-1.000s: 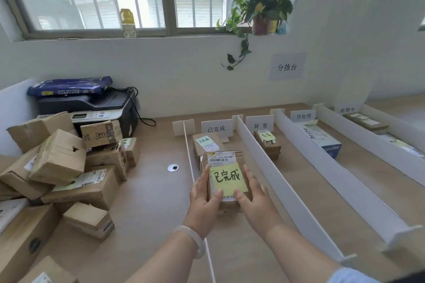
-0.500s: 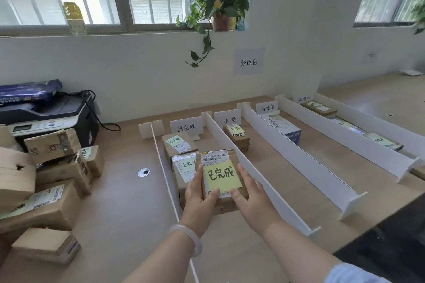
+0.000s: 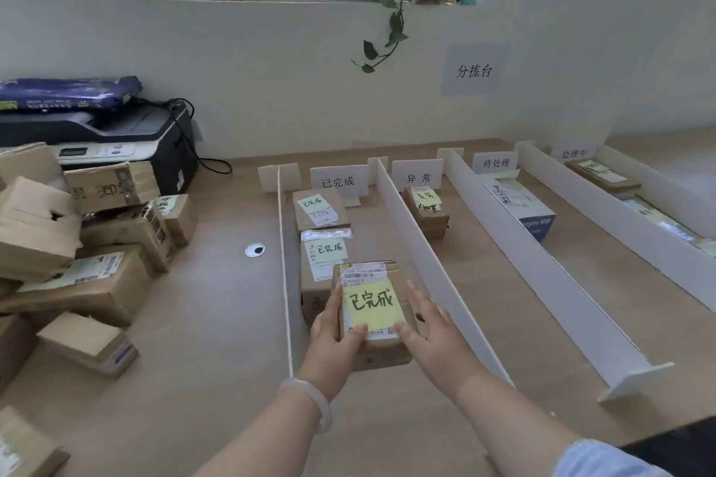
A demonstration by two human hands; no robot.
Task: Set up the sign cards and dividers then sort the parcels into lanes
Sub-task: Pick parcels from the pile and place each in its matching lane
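Yet to sort at far left: a heap of boxes (image 3: 97,283) beside the printer (image 3: 116,135). Mid-sorting, with sign cards and dividers already up. Grips the near left corner of the parcel (image 3: 374,318) with the left hand (image 3: 333,337), thumb on top by the yellow note. Clasps the right side with the right hand (image 3: 438,341), thumb over the top edge, fingers fairly straight along the side. Holds it low in the leftmost lane, nearer than two placed parcels (image 3: 323,256) bearing the same note, in line with the matching sign card (image 3: 338,181), just left of the divider (image 3: 422,240). Cannot tell whether it touches the table (image 3: 217,321). Next, probably: set it flat, let go, reach left for another.
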